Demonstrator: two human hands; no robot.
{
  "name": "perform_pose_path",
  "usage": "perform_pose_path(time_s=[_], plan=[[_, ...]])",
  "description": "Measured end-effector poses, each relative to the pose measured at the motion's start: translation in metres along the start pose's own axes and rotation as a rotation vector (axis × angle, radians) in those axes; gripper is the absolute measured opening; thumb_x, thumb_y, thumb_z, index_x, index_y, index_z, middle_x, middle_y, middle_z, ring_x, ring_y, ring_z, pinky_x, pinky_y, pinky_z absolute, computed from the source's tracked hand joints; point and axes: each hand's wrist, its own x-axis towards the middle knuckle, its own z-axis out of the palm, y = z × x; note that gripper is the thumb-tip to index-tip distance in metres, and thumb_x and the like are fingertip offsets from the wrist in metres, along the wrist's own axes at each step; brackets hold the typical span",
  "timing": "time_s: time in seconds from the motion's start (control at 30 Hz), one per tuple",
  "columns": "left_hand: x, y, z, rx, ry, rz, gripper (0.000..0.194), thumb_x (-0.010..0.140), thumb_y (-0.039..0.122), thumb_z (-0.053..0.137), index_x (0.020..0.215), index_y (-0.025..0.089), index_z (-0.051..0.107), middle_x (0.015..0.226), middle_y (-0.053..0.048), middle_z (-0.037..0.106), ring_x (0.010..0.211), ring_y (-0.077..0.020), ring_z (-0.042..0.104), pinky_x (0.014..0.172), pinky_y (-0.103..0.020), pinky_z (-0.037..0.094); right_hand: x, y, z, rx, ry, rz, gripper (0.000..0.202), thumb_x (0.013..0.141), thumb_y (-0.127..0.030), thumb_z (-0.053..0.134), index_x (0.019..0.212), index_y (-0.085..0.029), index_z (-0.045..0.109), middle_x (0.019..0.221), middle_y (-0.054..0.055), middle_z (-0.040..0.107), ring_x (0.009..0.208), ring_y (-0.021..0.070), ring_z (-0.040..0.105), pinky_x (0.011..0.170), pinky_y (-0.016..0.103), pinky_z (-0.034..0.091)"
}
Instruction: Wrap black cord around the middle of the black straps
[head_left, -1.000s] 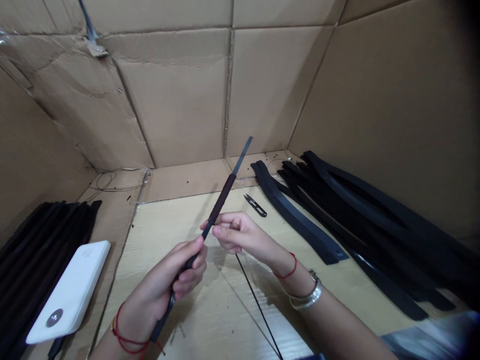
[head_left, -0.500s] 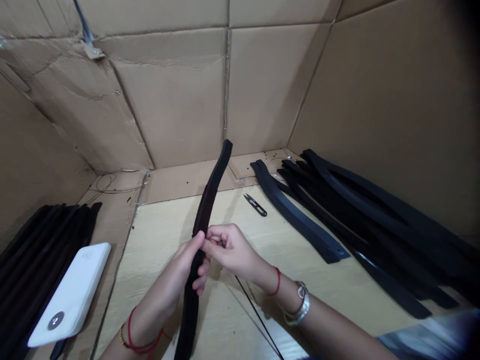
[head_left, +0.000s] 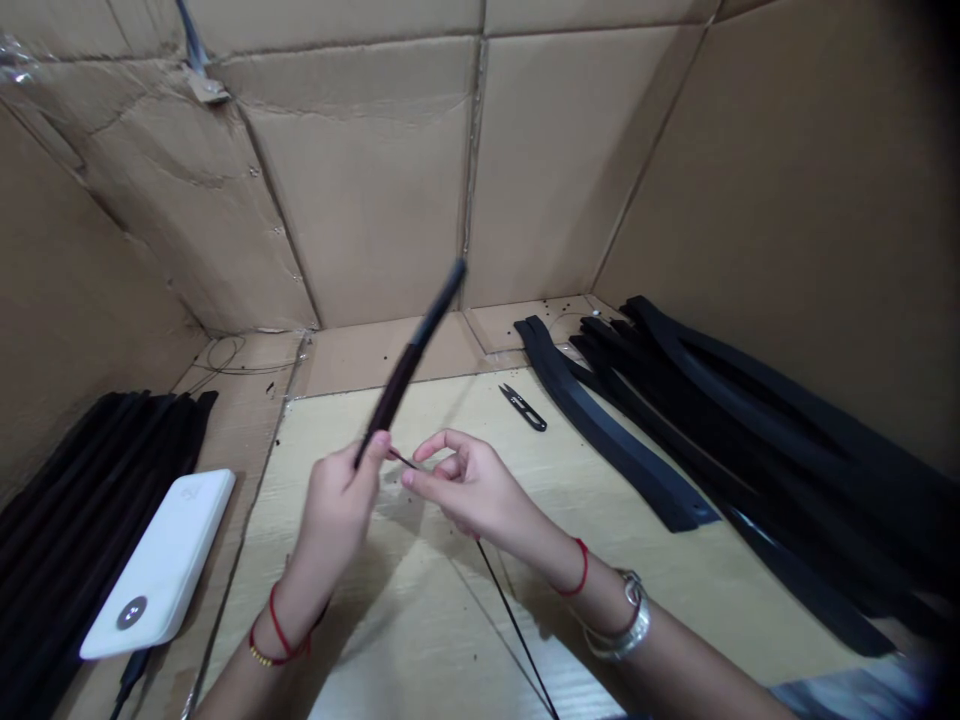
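My left hand [head_left: 337, 500] is closed around a long, curved black strip [head_left: 439, 310], which rises tilted up and to the right above the table. The strip's middle section [head_left: 396, 385] is dark brown and looks wrapped. From the strip by my left thumb, a thin dark cord [head_left: 517, 630] runs to my right hand [head_left: 480, 485], then hangs down toward the lower edge. My right fingers are curled around this cord, a short way to the right of the strip. The strip's lower end is hidden behind my left hand and forearm.
Small black thread snips [head_left: 523, 408] lie on the pale table [head_left: 360, 600]. Several black curved strips [head_left: 600, 420] are piled at right. More dark strips [head_left: 82, 470] lie at left, with a white power bank [head_left: 161, 560] on them. Cardboard walls [head_left: 360, 190] surround the surface.
My left hand has turned the strip so its narrow edge shows, and moved slightly left. My right hand has drawn apart from the strip, with cord stretched between them. The view has shifted slightly.
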Motion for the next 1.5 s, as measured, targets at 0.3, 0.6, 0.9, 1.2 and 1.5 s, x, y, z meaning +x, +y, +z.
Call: perform_pose_path(time_s=[0.3,0.6,0.9,1.2,1.5], plan=[[0.019,0.011,-0.05,-0.241,0.489,0.145,0.046,0.085,0.057,0.052,0.073,0.013,0.062,0.043,0.01,0.029,0.033,-0.0054,0.026,0.031,-0.018,0.025,0.004,-0.004,-0.023,0.04,-0.521,0.159,0.021,0.081,-0.033,0.068,0.077,-0.014,0.061,0.05,-0.008,0.047,0.041,0.0044,0.042,0.038,0.016,0.036],[0.024,0.007,-0.058,-0.274,0.549,0.211,0.047,0.085,0.058,0.052,0.072,0.014,0.062,0.043,0.01,0.029,0.034,-0.0057,0.028,0.032,-0.018,0.029,0.006,-0.003,-0.036,0.008,-0.577,-0.043,0.022,0.085,-0.034,0.066,0.08,-0.012,0.066,0.06,-0.002,0.06,0.053,0.0091,0.058,0.054,0.023,0.045],[0.008,0.006,-0.013,-0.294,-0.02,-0.05,0.053,0.082,0.066,0.051,0.072,0.015,0.06,0.046,0.011,0.023,0.032,-0.0041,0.022,0.03,-0.016,0.028,0.011,-0.019,-0.058,0.228,0.584,-0.61,0.014,0.082,-0.033,0.068,0.085,-0.019,0.067,0.07,-0.001,0.06,0.067,0.0141,0.061,0.075,0.036,0.055],[0.0,-0.006,0.009,-0.189,-0.183,-0.186,0.057,0.08,0.07,0.049,0.071,0.015,0.059,0.043,0.012,0.022,0.03,-0.004,0.023,0.028,-0.016,0.029,0.025,0.014,-0.033,-0.217,0.197,-0.299,0.048,0.076,-0.031,0.073,0.12,-0.015,0.059,0.123,0.015,0.058,0.115,0.0256,0.055,0.101,0.045,0.042],[0.001,-0.01,0.016,-0.087,-0.181,-0.143,0.06,0.073,0.074,0.053,0.058,0.016,0.054,0.035,0.004,0.041,0.026,-0.0076,0.035,0.025,-0.018,0.026,0.011,0.034,0.009,0.069,-0.22,-0.145,0.03,0.081,-0.039,0.07,0.089,-0.018,0.05,0.071,-0.005,0.051,0.059,0.0109,0.056,0.053,0.024,0.047]])
